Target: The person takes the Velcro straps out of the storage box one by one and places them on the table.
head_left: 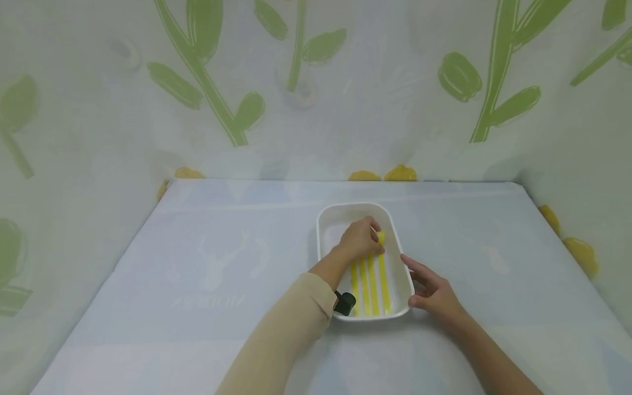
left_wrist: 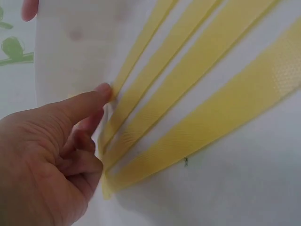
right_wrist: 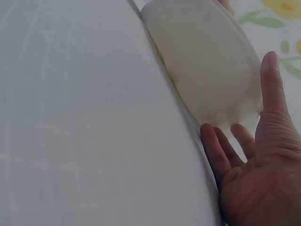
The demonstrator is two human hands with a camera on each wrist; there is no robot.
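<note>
Only txt = faint lettering (head_left: 209, 301) on the table cover (head_left: 163, 258), head cam, too pale & blurry to read.

Yellow strips (head_left: 373, 285), in the head view, apparently part-hidden behind the left hand (head_left: 360, 240).

tray (head_left: 353, 205) on table (head_left: 163, 263) | strips (head_left: 373, 288) in tray, 12-to-6 | left hand (head_left: 360, 239) at strips' 12 o'clock ends | right hand (head_left: 436, 293) at tray's 4 o'clock | backdrop (head_left: 375, 109) behind table, 12 o'clock

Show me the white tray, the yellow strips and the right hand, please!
White tray (head_left: 399, 285): head view, bare inside, right of the strips.
Yellow strips (left_wrist: 221, 110): left wrist view, on the widest-looking strip.
Right hand (right_wrist: 268, 174): right wrist view, on the palm.
</note>
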